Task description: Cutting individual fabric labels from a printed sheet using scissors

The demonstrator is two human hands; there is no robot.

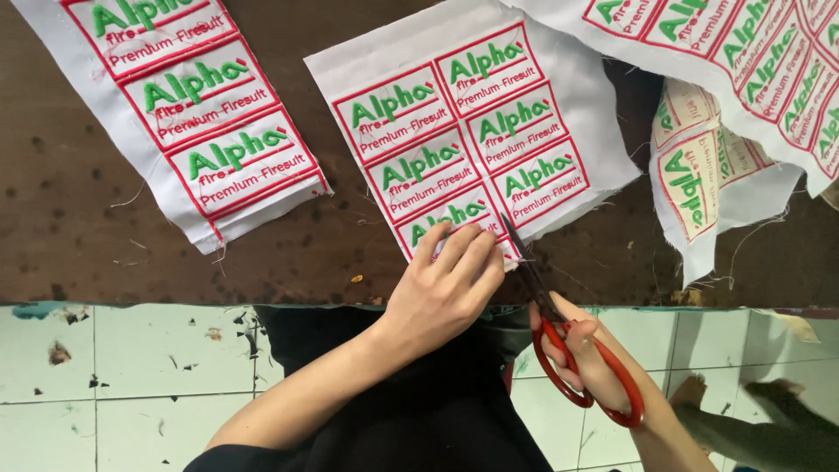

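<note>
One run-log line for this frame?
left hand: pressing white label sheet | right hand: red-handled scissors cutting sheet edge | surface: brown table

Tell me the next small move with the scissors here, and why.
Probably close the scissors and snip further up between the label columns: the right hand has the blades at the cloth sheet's lower edge, while the left hand pins the bottom label flat.

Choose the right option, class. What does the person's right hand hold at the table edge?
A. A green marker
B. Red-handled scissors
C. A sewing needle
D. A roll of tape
B: the right hand has its fingers through the red loops of the scissors, whose blades point up at the white fabric sheet pressed down by the left hand.
</note>
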